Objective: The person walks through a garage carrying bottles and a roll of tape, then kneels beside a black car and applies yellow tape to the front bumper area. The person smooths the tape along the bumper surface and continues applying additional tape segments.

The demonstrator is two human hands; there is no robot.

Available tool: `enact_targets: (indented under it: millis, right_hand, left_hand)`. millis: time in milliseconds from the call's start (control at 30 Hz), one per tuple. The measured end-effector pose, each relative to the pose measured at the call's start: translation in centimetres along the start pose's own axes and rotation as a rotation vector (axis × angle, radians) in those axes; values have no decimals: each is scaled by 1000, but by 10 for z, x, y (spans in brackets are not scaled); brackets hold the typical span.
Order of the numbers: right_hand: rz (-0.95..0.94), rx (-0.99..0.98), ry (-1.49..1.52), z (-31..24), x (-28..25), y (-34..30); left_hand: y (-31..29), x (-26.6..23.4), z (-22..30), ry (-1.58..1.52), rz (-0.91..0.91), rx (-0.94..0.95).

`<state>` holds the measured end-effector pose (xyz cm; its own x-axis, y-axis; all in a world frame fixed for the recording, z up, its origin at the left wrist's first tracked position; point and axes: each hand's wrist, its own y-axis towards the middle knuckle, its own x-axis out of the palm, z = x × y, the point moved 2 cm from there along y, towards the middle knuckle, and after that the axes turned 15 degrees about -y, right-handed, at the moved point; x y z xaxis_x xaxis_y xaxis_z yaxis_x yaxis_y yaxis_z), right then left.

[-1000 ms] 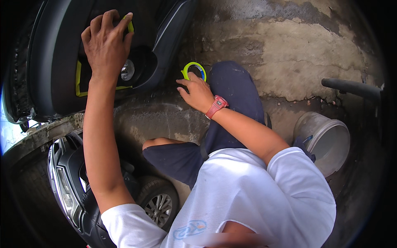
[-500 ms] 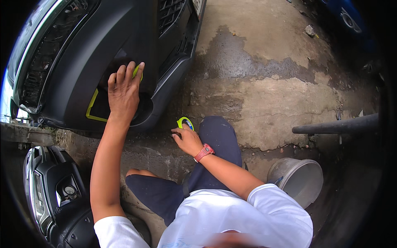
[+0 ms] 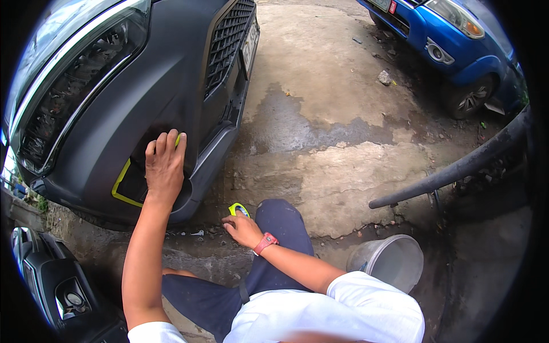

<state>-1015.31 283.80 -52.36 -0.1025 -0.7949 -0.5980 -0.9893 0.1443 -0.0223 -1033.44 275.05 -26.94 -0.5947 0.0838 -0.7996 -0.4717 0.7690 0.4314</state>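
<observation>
My left hand (image 3: 164, 168) rests on the dark front bumper (image 3: 137, 103) of a vehicle, fingers slightly apart and fingertips against the surface. A bit of yellow-green masking tape (image 3: 178, 139) shows beside its index finger. More of this tape (image 3: 118, 186) edges the left and lower sides of a dark recess in the bumper, partly covered by the hand. Low over my bent knee, my right hand (image 3: 245, 230), with a red watch on the wrist, is closed on a yellow-green roll of masking tape (image 3: 233, 208).
A whitish plastic bucket (image 3: 374, 260) stands to my right, below a dark pipe (image 3: 434, 182) that juts in from the side. A blue car (image 3: 457, 43) is at the far right. Another dark bumper with a lamp (image 3: 63, 286) lies at lower left. The concrete ground (image 3: 354, 177) is cracked and partly wet.
The view has lifted, bringing more of the blue car into sight. My left hand stays at the bumper recess, and my right hand still has the tape roll.
</observation>
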Motion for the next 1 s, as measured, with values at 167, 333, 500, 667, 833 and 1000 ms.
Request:
enact_targets:
  millis: [167,333,500,667,833,1000]
  right_hand:
    - [14,21,-18,1,-7,-5]
    - [67,-23,94,-4,-14,-12]
    - [-113,-69,264,-41,-40,-34]
    - [-449,-109,223,-78,-53,-66]
    - [-539,-96,162,-92,-46,-74]
    - [-588,-111,110,-113,-43,-69]
  left_hand:
    - [5,-2,8,95,-22,-16]
    - [-44,-41,35,-532,53,-50]
    - [-166,-25,81,-1344,-79,-672]
    - [-259,11,119,-1893,-203,-1157]
    - [-281,-4,120,-1673,-11,-961]
    - [-289,3,109,-1857,-35,-999]
